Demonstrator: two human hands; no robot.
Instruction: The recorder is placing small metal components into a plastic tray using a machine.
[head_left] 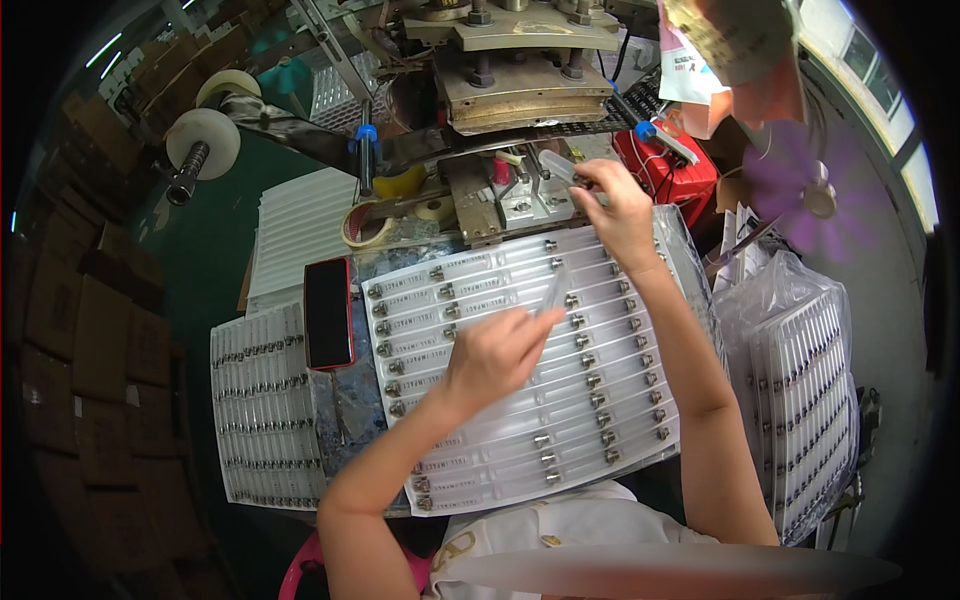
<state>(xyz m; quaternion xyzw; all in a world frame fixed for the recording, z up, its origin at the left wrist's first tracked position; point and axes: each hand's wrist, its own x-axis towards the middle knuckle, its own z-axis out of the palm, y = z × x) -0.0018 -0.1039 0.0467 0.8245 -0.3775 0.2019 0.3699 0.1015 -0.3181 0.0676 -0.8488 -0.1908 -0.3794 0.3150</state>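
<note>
Closest in, the left hand point(492, 352) sits right on top of the white blister tray point(520, 420), fingers pinched around a slim clear tube point(553, 290). That tube's long axis runs up and a bit to the right from the fingertips, crossing the tray's slots at an angle instead of lying along them. The slots themselves run left-right under the hand, each one with a small metal-tipped piece at its end.

A little further out, the right hand point(612, 205) is up past the tray's far edge, closed around another clear tube point(562, 168) that points up-left toward the press machine point(520, 70). So the left hand is clearly the one nearer the tray rows, and the open slots are directly below and to its right.

Off to the left of the left hand there's a red phone point(328, 312) and another filled tray point(262, 410).
</note>
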